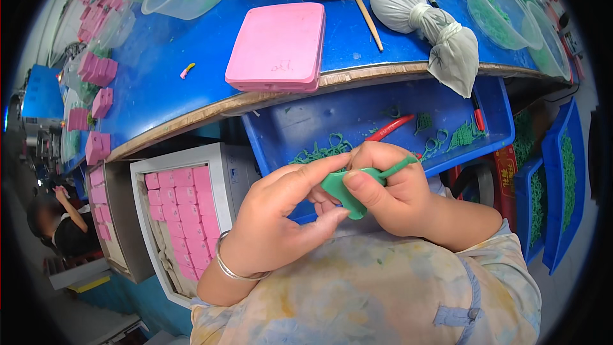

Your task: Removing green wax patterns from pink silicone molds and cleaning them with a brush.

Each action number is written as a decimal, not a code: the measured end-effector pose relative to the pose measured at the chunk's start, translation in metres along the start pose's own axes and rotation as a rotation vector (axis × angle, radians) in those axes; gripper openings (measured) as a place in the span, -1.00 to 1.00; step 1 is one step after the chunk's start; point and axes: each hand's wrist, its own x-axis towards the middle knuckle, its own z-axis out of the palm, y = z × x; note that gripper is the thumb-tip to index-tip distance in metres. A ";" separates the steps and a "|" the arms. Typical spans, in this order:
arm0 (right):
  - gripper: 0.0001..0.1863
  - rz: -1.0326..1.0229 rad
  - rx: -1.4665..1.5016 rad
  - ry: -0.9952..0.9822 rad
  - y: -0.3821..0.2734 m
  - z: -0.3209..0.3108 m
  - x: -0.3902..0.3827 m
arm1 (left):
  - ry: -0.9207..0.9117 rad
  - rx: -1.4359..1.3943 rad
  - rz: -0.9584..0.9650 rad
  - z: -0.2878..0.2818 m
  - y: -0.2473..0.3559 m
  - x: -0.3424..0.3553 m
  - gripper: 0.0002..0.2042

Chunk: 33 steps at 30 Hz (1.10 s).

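Between both hands, close in front of my body, is a smooth green piece (351, 203), waxy looking, with a thin green stem sticking out to the upper right. My left hand (274, 207) pinches its left side with thumb and fingers; a silver bangle circles that wrist. My right hand (399, 195) is closed round the other side, its thumb pressed on the piece near the stem. Part of the piece is hidden by the fingers. Just beyond, a blue tray (287, 124) holds green wax-like trees, loose green bits and a red pen-like tool (389, 129).
A pink mould block (278, 45) rests at the edge of the blue table (159, 99). Right of it lie a wooden stick (368, 22) and a tied white cloth pouch (396, 3). Pink blocks fill a white-framed drawer (217, 204) at left. Blue trays (555, 217) stand right; another person sits far left.
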 end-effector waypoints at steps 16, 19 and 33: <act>-0.72 0.130 -0.034 -0.017 -0.006 -0.003 0.001 | -0.001 0.102 0.225 -0.002 -0.008 0.004 -0.46; -0.70 0.256 0.148 0.013 -0.016 0.000 0.004 | 0.004 0.098 0.204 -0.001 -0.007 0.004 -0.46; -0.70 0.256 0.091 0.024 -0.008 0.001 -0.001 | 0.004 0.253 0.401 -0.006 -0.002 0.010 -0.58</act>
